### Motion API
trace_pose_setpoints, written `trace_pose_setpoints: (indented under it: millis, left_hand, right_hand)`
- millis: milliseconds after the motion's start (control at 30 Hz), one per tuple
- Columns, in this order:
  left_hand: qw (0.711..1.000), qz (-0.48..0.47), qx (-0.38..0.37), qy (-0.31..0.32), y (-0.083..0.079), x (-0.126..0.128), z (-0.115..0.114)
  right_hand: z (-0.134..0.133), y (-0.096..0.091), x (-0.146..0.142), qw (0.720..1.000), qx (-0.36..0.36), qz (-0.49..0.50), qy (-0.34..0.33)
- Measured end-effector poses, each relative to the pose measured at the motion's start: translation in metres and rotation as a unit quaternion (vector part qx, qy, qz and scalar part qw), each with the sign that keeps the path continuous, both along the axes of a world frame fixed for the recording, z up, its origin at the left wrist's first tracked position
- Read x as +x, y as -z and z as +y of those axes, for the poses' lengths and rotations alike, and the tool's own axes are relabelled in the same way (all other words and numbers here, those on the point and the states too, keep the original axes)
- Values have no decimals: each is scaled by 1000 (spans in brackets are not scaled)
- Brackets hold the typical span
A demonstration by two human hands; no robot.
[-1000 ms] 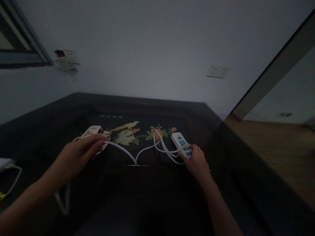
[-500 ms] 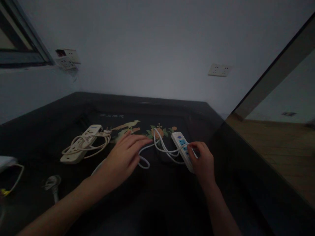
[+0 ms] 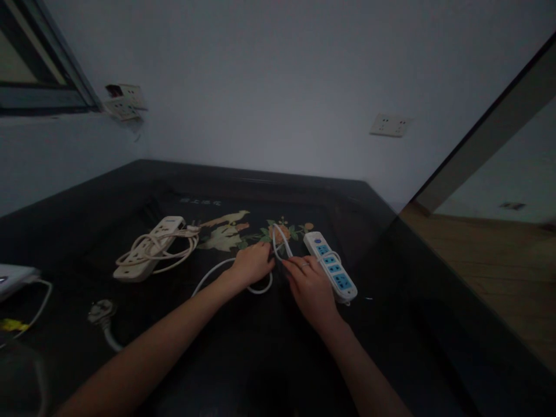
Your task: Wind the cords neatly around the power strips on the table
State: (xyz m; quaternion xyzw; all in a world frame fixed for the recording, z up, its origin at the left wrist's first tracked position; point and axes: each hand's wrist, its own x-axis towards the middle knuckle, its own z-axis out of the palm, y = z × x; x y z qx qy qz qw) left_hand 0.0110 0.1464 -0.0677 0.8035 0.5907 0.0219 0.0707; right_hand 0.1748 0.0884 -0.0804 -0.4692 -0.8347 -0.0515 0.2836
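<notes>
A white power strip (image 3: 322,248) with blue sockets lies slanted on the dark tabletop, with a bit of cord across it. Its white power cord (image 3: 278,231) forms a narrow loop over the printed flowers. My right hand (image 3: 310,288) is closed on the looped cord just left of the strip, its palm side hidden. Close by on the left, my left hand (image 3: 252,265) is closed around the cord, fingertips partly out of sight. From there the cord curves left under my forearm, and a plug (image 3: 102,311) lies at the left on a similar cord.
Another white power strip (image 3: 138,270) with its beige cord (image 3: 191,255) bundled round it lies to the left. At the far left edge are a white device (image 3: 16,279) and a yellow piece (image 3: 13,325). A wall with sockets (image 3: 390,125) stands behind the dark table (image 3: 256,174).
My right hand has moved left off the strip's sockets onto the looped cord. The left hand has moved right and closed on the cord. The view has shifted slightly.
</notes>
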Motion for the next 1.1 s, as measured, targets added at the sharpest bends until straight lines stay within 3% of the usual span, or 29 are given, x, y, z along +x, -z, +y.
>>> trace_pose_setpoints:
  millis: [300,467,567,700,833,1000,1100]
  left_hand:
    - [1000,-17,-11,19,10,-14,4]
    - [999,1,-28,19,14,-23,11]
    - [999,11,-34,30,15,-29,14]
    - [998,22,-42,36,9,-37,16]
    - [997,31,-49,46,2,-45,19]
    - [995,55,-53,56,-1,-51,20]
    - [994,65,-53,66,2,-52,20]
  right_hand:
    - [6,6,-16,990,20,-130,49]
    - [16,-1,-17,983,0,-158,93]
    - [22,-12,-12,989,-18,-99,111]
    - [27,-28,8,987,-14,105,122]
    - [35,-33,43,937,-34,304,169]
    - [47,-26,83,820,-90,544,154]
    - [51,-20,92,777,-118,602,142]
